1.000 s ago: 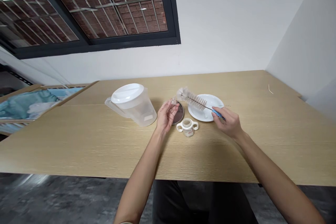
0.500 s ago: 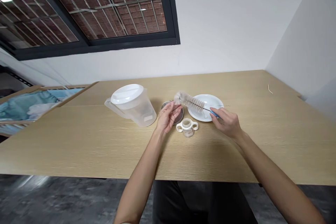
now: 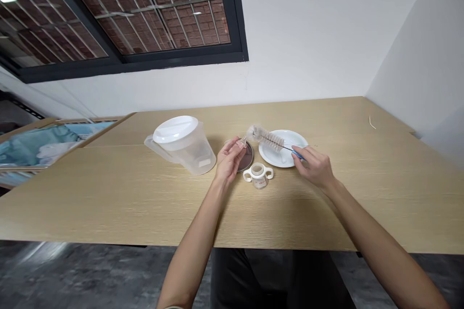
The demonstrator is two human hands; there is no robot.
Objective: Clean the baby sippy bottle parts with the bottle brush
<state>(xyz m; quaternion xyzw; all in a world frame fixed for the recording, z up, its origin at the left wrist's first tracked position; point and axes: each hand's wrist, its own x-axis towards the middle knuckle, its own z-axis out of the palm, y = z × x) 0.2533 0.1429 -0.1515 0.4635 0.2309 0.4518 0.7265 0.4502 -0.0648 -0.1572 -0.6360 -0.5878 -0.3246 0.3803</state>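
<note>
My right hand (image 3: pixel 312 164) is closed round the blue handle of a bottle brush (image 3: pixel 267 138), whose white bristles point left. Between the fingers and thumb of my left hand (image 3: pixel 229 158) is a small clear bottle nipple (image 3: pixel 242 141), partly covered by the fingers. The brush tip is close to the nipple, with a small gap between them. Below the brush, a baby bottle (image 3: pixel 259 177) with two white handles stands upright, its top open. A white plate (image 3: pixel 271 158) lies under the brush, and a dark round dish (image 3: pixel 247 158) is partly hidden behind my left hand.
A translucent lidded pitcher (image 3: pixel 192 149) stands to the left of my left hand. At the far left is a wooden crib (image 3: pixel 105 130) with teal cloth (image 3: pixel 43 142). A thin pale strip (image 3: pixel 372 122) lies on the wooden table (image 3: pixel 126 203) at right. The wall and window border the back.
The brush has moved slightly right, away from my left hand. My left fingers have turned, and the nipple shows more plainly now.
</note>
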